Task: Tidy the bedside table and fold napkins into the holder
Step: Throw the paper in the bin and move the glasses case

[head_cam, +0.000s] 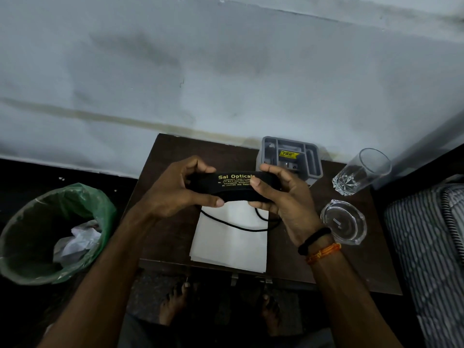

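Above the bedside surface: both hands hold a black spectacle case (233, 185) in the air over the dark wooden surface (170, 229).
Left hand (173, 189): its grip is closed round the case's left end, fingers curled over the top edge and the thumb lying along the lower edge.
Right hand (283, 197): its grip is closed round the case's right end, thumb on the lid near the lettering, fingers wrapped under; black and orange threads sit on the wrist.
Spectacle case: long side running left to right, yellow print reading "Sal Opticals" facing up; whether its lid is fully closed I cannot tell.
Napkins (231, 242): a flat white stack lying on the surface below the hands, its near edge reaching the front edge.
Black cord (233, 226): loops across the top of the napkins.
Napkin holder (291, 158): grey plastic, with compartments and a yellow sticker inside, standing at the back of the surface just behind the right hand.
Drinking glass (361, 172): clear, at the back right corner, near the holder.
Glass ashtray (344, 222): clear, just right of the right wrist.
Waste bin (50, 234): on the floor to the left, lined with a green bag, crumpled paper inside.
Striped bedding (426, 247): at the right edge.
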Available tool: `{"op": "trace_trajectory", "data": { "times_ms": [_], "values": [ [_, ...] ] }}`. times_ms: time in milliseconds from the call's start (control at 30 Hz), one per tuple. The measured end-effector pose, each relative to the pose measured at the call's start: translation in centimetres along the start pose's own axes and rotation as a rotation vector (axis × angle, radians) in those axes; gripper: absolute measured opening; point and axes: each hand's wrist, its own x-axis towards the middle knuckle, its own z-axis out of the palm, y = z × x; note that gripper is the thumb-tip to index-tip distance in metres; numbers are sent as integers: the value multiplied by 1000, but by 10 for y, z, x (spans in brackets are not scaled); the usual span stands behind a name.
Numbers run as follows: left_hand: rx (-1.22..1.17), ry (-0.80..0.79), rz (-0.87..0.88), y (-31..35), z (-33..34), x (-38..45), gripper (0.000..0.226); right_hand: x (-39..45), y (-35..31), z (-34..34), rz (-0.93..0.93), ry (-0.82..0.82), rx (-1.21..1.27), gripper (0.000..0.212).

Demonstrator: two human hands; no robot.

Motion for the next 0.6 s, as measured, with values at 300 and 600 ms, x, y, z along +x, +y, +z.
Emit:
{"op": "trace_trajectory", "data": {
  "times_ms": [300, 600],
  "values": [
    [312, -17, 76, -10, -6, -1, 76, 8, 14, 12, 3, -4, -29, 54],
    [510, 377, 53, -19, -2, 10, 72, 11, 18, 3, -103, 127, -146, 28]
  ]
}}
